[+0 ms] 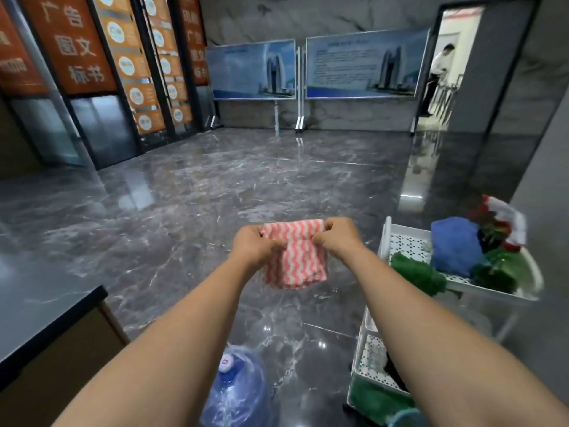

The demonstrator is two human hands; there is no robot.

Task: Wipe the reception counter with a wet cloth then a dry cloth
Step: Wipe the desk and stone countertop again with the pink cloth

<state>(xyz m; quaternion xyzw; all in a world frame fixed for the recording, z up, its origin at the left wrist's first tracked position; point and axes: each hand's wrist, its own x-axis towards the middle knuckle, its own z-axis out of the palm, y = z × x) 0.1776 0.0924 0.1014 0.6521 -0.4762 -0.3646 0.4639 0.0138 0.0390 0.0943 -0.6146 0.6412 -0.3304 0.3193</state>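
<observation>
Pink-and-white wavy-striped cloth (295,266) is up in mid-air, folded, hanging over the dark marble floor (184,211) at arm's length in front of the person. Left hand (254,245) pinches its upper left edge with fingers curled into the fabric. Right hand (337,237) pinches the upper right edge the same way, both bare arms stretched forward. Cloth touches only the hands; wet or dry, can't tell. Reception counter (43,315), dark glossy top, sits lower left, well apart from the cloth. Just right of the right arm stands a white tiered cart (400,234) with perforated trays. Its top tray holds a blue cloth (455,248), a green cloth (415,272) draped over the rim, and blurred red and green items. Blue water jug (237,392) stands on the floor below, between the arms. Far wall: two display boards (252,69) on stands, and another person (437,75) in a lit doorway. Orange banners (70,41) at left.
</observation>
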